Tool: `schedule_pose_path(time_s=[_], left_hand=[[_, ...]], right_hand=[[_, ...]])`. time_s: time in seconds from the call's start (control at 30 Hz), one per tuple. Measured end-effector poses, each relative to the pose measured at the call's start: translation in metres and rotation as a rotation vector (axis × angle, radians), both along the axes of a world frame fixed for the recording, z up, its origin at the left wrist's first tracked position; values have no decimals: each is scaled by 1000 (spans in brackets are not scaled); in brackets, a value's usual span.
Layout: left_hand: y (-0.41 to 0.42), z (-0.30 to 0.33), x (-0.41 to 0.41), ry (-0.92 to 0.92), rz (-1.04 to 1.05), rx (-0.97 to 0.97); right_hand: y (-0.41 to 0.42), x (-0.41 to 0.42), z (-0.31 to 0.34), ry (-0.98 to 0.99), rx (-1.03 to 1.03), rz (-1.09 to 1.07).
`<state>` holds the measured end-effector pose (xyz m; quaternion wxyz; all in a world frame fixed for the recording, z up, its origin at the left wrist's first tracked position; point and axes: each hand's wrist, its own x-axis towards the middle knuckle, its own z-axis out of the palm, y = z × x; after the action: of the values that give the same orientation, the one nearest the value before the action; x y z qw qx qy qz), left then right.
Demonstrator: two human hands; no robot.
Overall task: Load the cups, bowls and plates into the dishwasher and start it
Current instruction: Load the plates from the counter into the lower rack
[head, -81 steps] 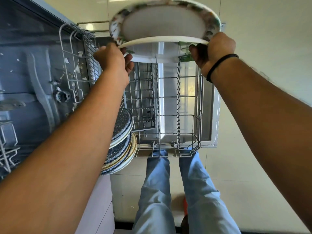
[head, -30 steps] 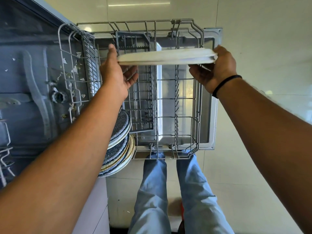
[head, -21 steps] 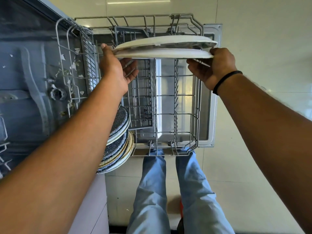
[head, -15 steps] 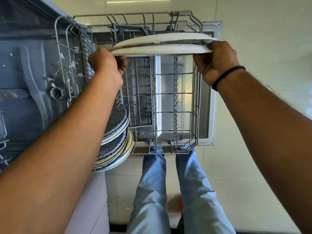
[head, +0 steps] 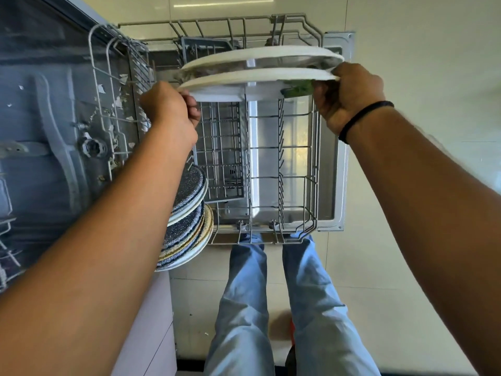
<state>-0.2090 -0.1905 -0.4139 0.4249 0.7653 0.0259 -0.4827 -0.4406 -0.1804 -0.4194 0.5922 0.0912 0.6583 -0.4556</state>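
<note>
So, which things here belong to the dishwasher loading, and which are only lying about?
Job:
two white plates, gripped by left hand and right hand
lower rack
stack of speckled plates

Lying about:
scraps inside the dishwasher

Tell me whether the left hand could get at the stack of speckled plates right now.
Probably not: the left hand grips the white plates together with the right hand; the speckled stack lies under its forearm.

White plates (head: pixel 260 77) with green-patterned rims; blue speckled stacked plates (head: pixel 187 213); grey wire rack (head: pixel 282 164).
</note>
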Motion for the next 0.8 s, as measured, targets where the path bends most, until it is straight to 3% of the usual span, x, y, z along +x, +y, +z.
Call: schedule_pose_path(time_s=[0.23,0.5,0.8], left_hand=[[-11,-11,9,-94,-157,4],[-3,-15,1,-8,-116,-2],[-7,-17,9,5,-92,-14]], right_hand=[[15,2,-24,-26,69,67],[-2,7,-6,-1,-29,121],[-7,14,-8,62,-5,82]])
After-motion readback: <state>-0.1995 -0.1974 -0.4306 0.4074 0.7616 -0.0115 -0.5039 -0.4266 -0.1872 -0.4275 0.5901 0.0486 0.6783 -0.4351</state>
